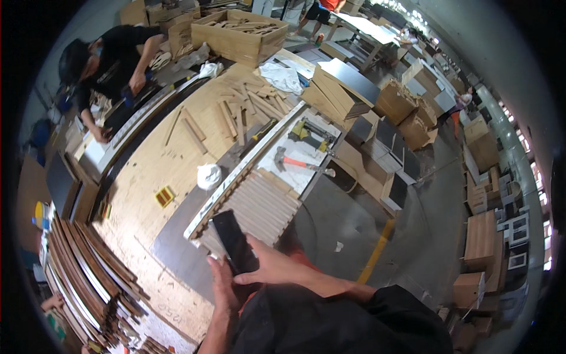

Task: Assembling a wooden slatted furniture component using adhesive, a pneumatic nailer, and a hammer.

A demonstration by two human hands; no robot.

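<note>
A black smartphone point(233, 241) is tilted in front of my body, its dark screen facing up. My right hand point(272, 263) grips its right side, with the thumb across the lower end. At the lower left edge, my left hand point(224, 284) presses against the phone with its fingers pointing up; part of its hold is hidden. Just beyond lies a row of wooden strips point(263, 203) side by side on a narrow bench. Farther along the bench are a claw hammer point(298, 163) with an orange-red handle and a yellow-green nail gun point(308, 137).
Left of the bench, a plywood table point(138, 206) carries loose wood strips point(191, 131), a white bundle point(209, 176) and stacked long boards point(82, 274). A co-worker point(112, 65) leans over boards at upper left. Cartons point(407, 112) and panels stand to the right.
</note>
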